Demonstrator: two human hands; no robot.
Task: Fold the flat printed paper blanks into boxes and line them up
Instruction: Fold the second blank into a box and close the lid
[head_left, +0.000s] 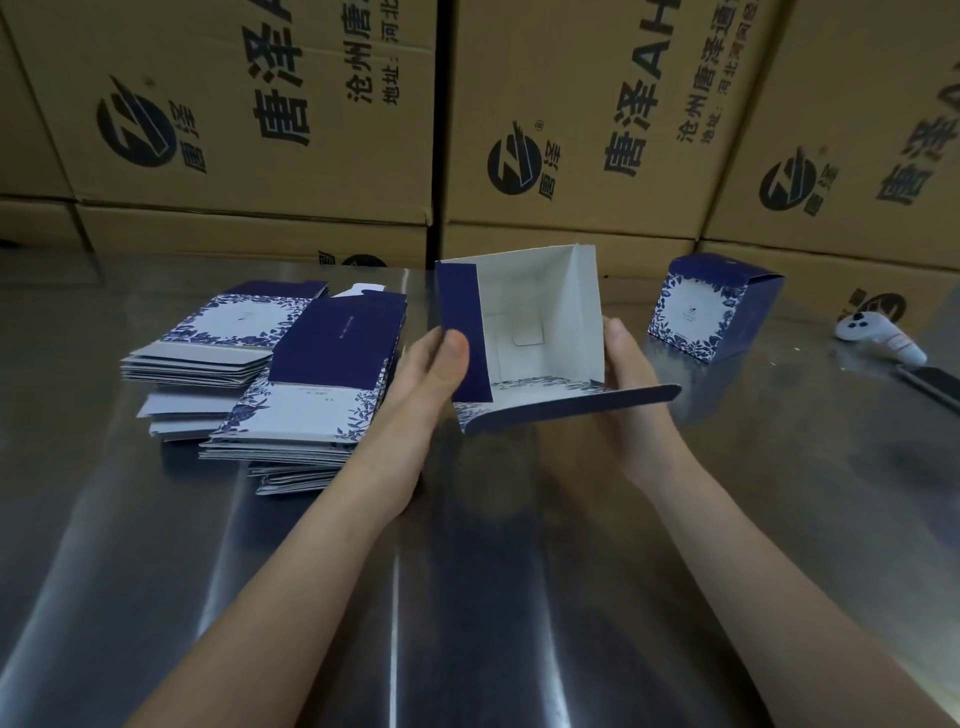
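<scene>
I hold a half-formed blue-and-white box (540, 306) above the middle of the metal table (467, 571), its open mouth facing me and its white inside showing. My left hand (431, 374) grips its left side, thumb on a dark blue flap. My right hand (631, 379) grips the right wall. A long lid flap hangs open along the box's near edge. Two stacks of flat printed blanks (306, 384) lie to the left. One finished box (711, 306) stands at the right.
Large brown cartons (597, 104) with black print form a wall behind the table. A white handheld controller (878, 338) lies at the far right, with a dark flat object (930, 382) just in front of it.
</scene>
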